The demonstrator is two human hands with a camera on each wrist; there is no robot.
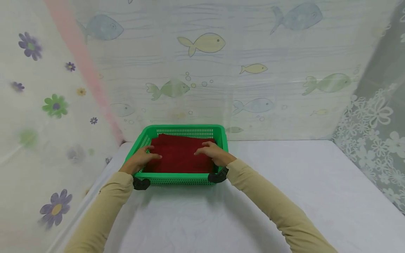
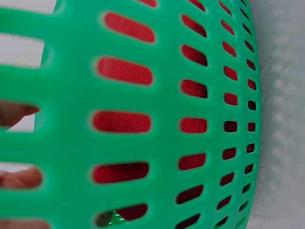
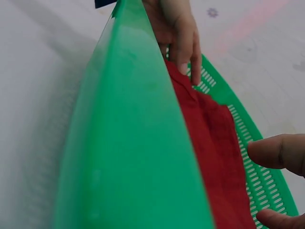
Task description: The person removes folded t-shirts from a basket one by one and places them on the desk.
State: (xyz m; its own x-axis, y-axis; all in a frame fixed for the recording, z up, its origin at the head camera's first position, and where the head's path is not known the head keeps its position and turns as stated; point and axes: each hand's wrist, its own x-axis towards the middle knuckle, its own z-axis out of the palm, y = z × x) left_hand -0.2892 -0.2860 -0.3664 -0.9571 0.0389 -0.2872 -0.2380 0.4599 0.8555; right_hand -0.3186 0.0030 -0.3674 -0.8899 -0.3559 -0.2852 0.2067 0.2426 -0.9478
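Observation:
A folded red cloth (image 1: 180,154) lies inside a green plastic basket (image 1: 181,177) with slotted walls. My left hand (image 1: 140,160) reaches over the basket's left side, fingers spread above the cloth's left edge. Over the right side comes my right hand (image 1: 216,153), its fingers apart near the cloth's right edge. In the right wrist view, fingers of the right hand (image 3: 281,152) stand apart from the red cloth (image 3: 214,152), holding nothing. Through the wall slots in the left wrist view, red cloth (image 2: 122,122) and left fingertips (image 2: 21,177) show.
The basket stands on a white-covered table (image 1: 284,182), near its back edge. Behind hangs a curtain (image 1: 202,70) printed with fish, and a flowered sheet (image 1: 31,140) hangs along the left. Dark wrist camera mounts (image 1: 218,175) sit beside the basket's front rim.

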